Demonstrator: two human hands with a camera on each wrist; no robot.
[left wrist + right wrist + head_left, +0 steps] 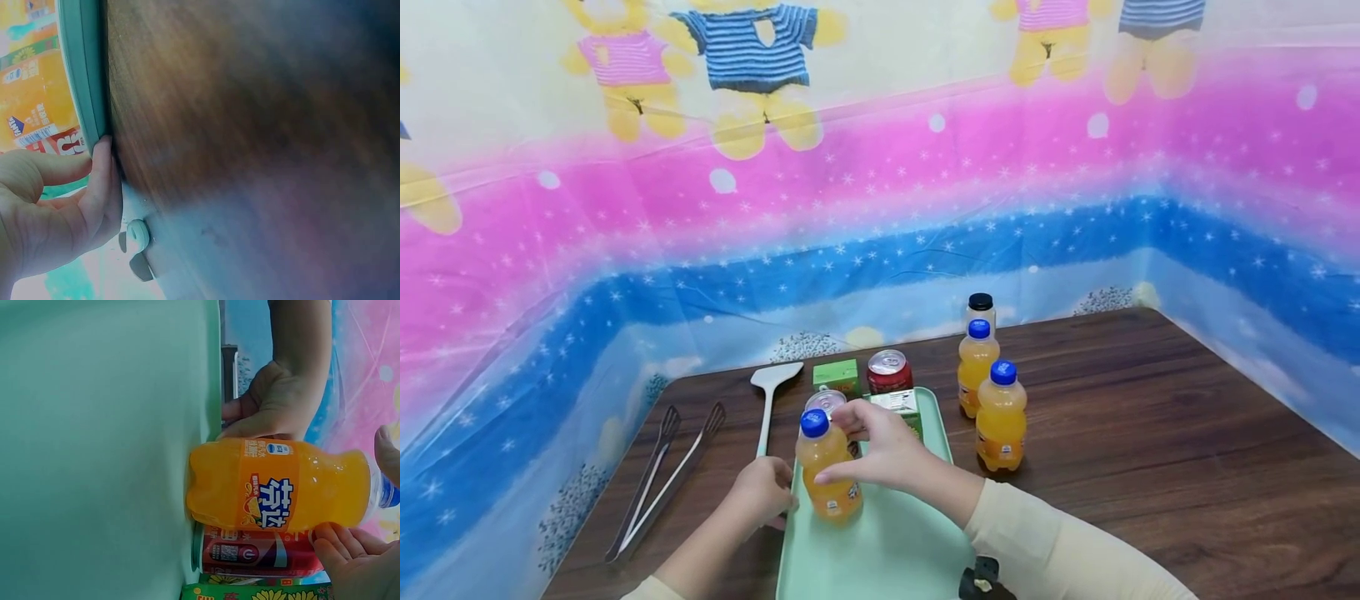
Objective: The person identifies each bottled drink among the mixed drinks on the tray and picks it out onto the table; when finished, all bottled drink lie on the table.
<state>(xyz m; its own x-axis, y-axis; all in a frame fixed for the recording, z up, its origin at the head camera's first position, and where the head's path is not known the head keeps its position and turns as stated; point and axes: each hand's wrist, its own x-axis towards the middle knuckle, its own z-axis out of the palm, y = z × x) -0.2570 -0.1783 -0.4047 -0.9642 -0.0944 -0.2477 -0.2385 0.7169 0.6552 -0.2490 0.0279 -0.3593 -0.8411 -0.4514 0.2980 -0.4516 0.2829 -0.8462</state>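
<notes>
Orange bottle: The blue-capped orange bottle (823, 454) stands upright on the tray (895, 546), close to its left rim, as my head view looks down on the scene.
Right hand: I see the right hand (883, 450) bent about the upper bottle, fingers touching its side in my right wrist view; whether they grip it or merely rest there, I cannot tell.
Left hand: On my left wrist feed, the left hand (763, 487) pinches the tray's rim, thumb on the inner side and fingers on the outer.
Cans and cartons: Just behind the bottle I make out a silver-topped can (826, 402), partly hidden; near it, toward the tray's far end, are a red can (891, 375), a green carton (833, 375) and a white-topped carton (893, 403).
Right of the tray: Two more orange drinks, a front bottle (1002, 421) and a rear bottle (976, 367), stand on the dark wood table (1150, 433), a black-capped bottle (981, 312) behind them.
Utensils: To the left I have a white spatula (767, 412) beside the tray and metal tongs (658, 492) lying spread.
Backdrop: Pink and blue bear-print cloth (880, 200) hangs behind the table.
</notes>
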